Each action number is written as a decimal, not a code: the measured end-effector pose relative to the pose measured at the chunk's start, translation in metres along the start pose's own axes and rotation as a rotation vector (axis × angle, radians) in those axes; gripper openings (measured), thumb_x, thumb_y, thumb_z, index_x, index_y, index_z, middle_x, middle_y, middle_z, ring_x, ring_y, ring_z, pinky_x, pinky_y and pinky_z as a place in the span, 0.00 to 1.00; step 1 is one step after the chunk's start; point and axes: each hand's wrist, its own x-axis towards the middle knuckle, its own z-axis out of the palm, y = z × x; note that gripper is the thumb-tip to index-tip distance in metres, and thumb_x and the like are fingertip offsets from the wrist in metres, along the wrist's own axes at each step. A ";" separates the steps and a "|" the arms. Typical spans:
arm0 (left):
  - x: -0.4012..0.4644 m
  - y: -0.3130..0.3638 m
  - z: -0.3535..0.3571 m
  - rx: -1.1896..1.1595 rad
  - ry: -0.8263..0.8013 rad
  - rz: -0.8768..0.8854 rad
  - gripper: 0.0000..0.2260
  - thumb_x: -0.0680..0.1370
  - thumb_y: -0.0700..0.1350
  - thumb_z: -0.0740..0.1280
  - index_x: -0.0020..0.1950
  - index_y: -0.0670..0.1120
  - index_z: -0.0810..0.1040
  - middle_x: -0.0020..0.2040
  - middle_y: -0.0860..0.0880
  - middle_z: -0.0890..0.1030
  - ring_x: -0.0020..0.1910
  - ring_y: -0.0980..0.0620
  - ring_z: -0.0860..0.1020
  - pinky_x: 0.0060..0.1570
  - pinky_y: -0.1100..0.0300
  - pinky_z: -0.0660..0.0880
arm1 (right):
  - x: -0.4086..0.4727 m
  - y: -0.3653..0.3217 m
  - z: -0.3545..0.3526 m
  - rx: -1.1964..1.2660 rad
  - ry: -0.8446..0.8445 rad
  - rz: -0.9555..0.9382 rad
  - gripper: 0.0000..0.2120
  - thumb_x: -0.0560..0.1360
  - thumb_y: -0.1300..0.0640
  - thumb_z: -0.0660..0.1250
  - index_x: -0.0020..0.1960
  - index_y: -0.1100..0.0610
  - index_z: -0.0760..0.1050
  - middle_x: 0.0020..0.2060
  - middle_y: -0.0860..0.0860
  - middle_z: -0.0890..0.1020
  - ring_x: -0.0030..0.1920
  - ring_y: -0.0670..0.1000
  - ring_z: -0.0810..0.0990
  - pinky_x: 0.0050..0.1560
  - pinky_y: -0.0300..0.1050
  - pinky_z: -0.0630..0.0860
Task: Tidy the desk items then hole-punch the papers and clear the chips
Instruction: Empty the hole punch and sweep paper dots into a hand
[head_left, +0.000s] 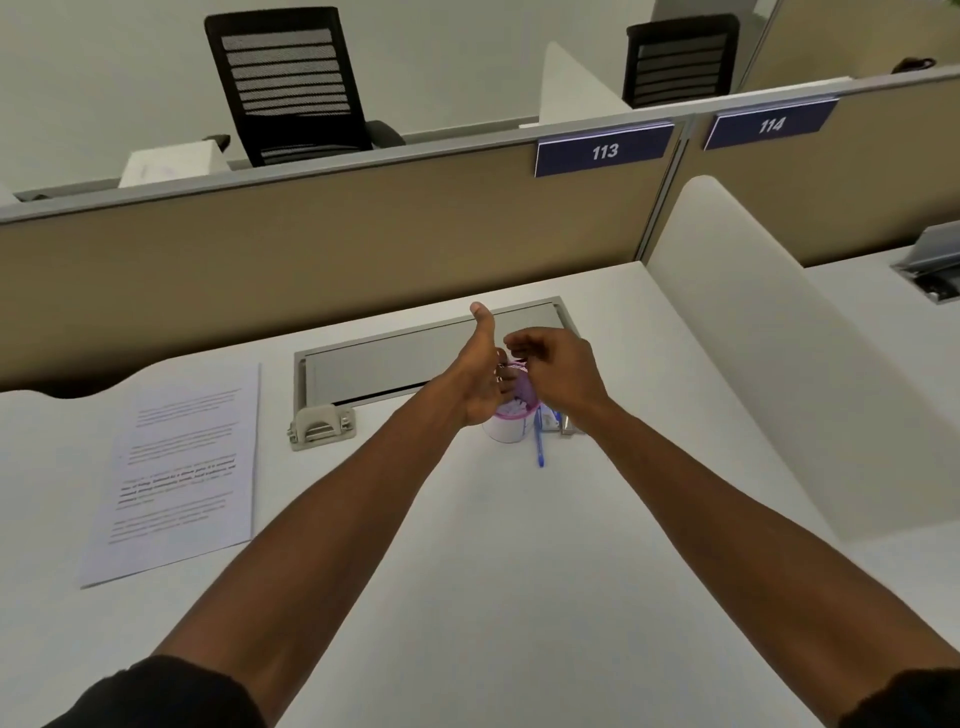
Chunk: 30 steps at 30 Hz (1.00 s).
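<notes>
A white tabletop (519, 571) is seen from above, bounded at the far edge by a tan partition (311, 249) carrying blue plates numbered 113 (604, 150) and 114 (771, 124), and on the right by a rounded white divider (769, 374). A grey cable flap (405, 358) is set into the tabletop just before the partition. The widest bare stretch lies in the near half, between and around the two forearms; a narrower strip is left between the right forearm and the divider.

The papers (182, 467) are laid as a neat stack at the left, printed side up, with the near corner close to the tabletop's left margin. The hole punch (321, 425), grey and squat, is stood just beside the stack's far right corner, at the near left corner of the flap.

A white cup with a purple rim (511, 415) is placed near the middle, in front of the flap. A blue pen (539, 441) is laid on the tabletop just right of it, touching or nearly so, and small items (558, 422) too indistinct to name are seen beside the pen.

The left hand (480, 379) is held over the cup with the thumb raised and the fingers curled toward the rim; whether anything is gripped cannot be told. The right hand (558, 371) is held just beside it, fingers bent downward over the cup, and what its grip encloses cannot be told.
</notes>
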 end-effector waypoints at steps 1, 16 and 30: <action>0.001 -0.001 0.000 -0.007 0.006 -0.005 0.47 0.70 0.78 0.46 0.64 0.37 0.70 0.56 0.40 0.79 0.59 0.43 0.79 0.62 0.48 0.76 | -0.004 0.001 0.002 0.000 0.010 -0.075 0.17 0.77 0.67 0.60 0.63 0.61 0.79 0.58 0.56 0.83 0.58 0.53 0.81 0.64 0.47 0.75; -0.019 0.004 0.010 -0.125 0.078 -0.050 0.48 0.74 0.75 0.44 0.79 0.38 0.53 0.76 0.40 0.65 0.73 0.37 0.67 0.71 0.42 0.63 | -0.027 0.067 0.027 -0.397 0.042 -0.541 0.22 0.78 0.60 0.61 0.72 0.62 0.68 0.70 0.59 0.73 0.71 0.60 0.70 0.70 0.60 0.68; -0.019 0.005 0.012 -0.147 0.068 -0.083 0.47 0.74 0.75 0.46 0.80 0.41 0.49 0.76 0.40 0.65 0.70 0.35 0.69 0.69 0.36 0.63 | -0.025 0.080 0.030 -0.466 -0.076 -0.524 0.25 0.80 0.56 0.60 0.76 0.55 0.62 0.75 0.56 0.66 0.76 0.59 0.62 0.73 0.60 0.64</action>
